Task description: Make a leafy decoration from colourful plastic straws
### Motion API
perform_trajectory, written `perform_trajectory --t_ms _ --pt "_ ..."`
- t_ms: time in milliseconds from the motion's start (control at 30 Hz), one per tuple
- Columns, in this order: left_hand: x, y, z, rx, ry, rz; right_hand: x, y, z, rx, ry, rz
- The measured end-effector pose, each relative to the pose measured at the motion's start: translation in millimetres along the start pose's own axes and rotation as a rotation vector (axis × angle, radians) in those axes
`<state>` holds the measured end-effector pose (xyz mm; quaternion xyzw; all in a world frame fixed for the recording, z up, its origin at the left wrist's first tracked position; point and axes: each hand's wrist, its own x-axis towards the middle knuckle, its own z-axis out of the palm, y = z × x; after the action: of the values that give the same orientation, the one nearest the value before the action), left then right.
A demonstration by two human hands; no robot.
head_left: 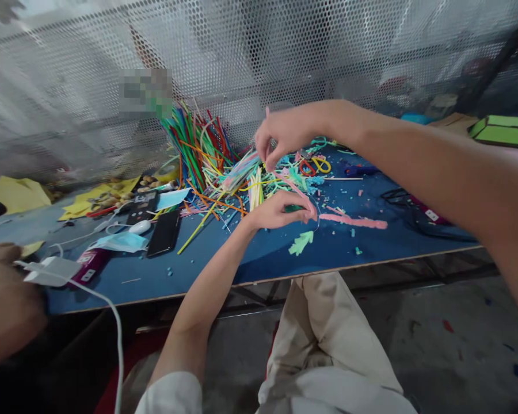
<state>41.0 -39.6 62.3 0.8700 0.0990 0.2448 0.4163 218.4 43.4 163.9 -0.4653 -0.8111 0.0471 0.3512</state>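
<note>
My left hand [285, 210] is closed in a pinch on a pink pipe cleaner [354, 221], whose fuzzy length sticks out to the right over the table. Above it, my right hand [278, 138] has its thumb and fingers pressed together on a pink strand [291, 185] that slants down to the left hand. A thin wire loops beside the left fingertips. Just below them lies a pale green leaf-shaped piece [301, 243]. Behind my hands are green and blue fuzzy pieces [313, 183] and scissors [322, 165] with red and yellow handles.
Bundles of coloured pipe cleaners [194, 149] lean against a perforated metal screen [259, 52]. Left on the blue table [224, 270] are a black phone [164, 233], face masks [123, 242] and a white charger [54, 270] by another person's hand [8, 305]. Black cable [414, 221] lies right.
</note>
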Motion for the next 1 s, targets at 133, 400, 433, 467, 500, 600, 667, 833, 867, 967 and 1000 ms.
perform_trajectory --t_ms 133,400,433,467,500,600,667,833,867,967,1000 --pt "0.3 7.1 3.2 -0.050 -0.057 -0.033 -18.4 33.7 16.1 0.079 -0.053 -0.002" --pt "-4.9 14.7 -1.9 -0.009 -0.082 0.032 -11.0 51.5 27.6 0.213 -0.999 0.158" --pt "-5.5 16.4 -2.9 0.000 -0.066 0.039 -14.1 55.0 31.6 0.219 -0.920 0.137" --pt "-6.3 17.8 -4.0 0.014 -0.043 0.041 -18.2 59.1 35.7 0.209 -0.814 0.098" --pt "-7.3 18.6 -5.4 0.032 -0.010 0.040 -22.7 63.5 39.5 0.200 -0.728 0.057" --pt "-12.3 17.0 -11.9 0.104 0.181 0.029 -34.4 78.7 45.2 0.253 -0.731 -0.009" --pt "-16.6 12.3 -18.4 0.164 0.405 0.013 -39.2 89.0 44.0 0.384 -0.791 -0.003" --pt "-23.1 -3.7 -35.8 0.300 0.904 0.023 -50.8 106.6 38.6 0.573 -0.629 0.068" --pt "-23.5 -6.9 -38.7 0.338 0.945 0.033 -54.4 108.1 38.9 0.573 -0.592 0.083" --pt "-24.3 -17.1 -46.0 0.470 1.026 0.029 -68.3 109.8 43.2 0.569 -0.484 0.109" --pt "-24.6 -20.9 -48.1 0.507 1.048 0.017 -74.0 109.9 45.4 0.565 -0.450 0.107"
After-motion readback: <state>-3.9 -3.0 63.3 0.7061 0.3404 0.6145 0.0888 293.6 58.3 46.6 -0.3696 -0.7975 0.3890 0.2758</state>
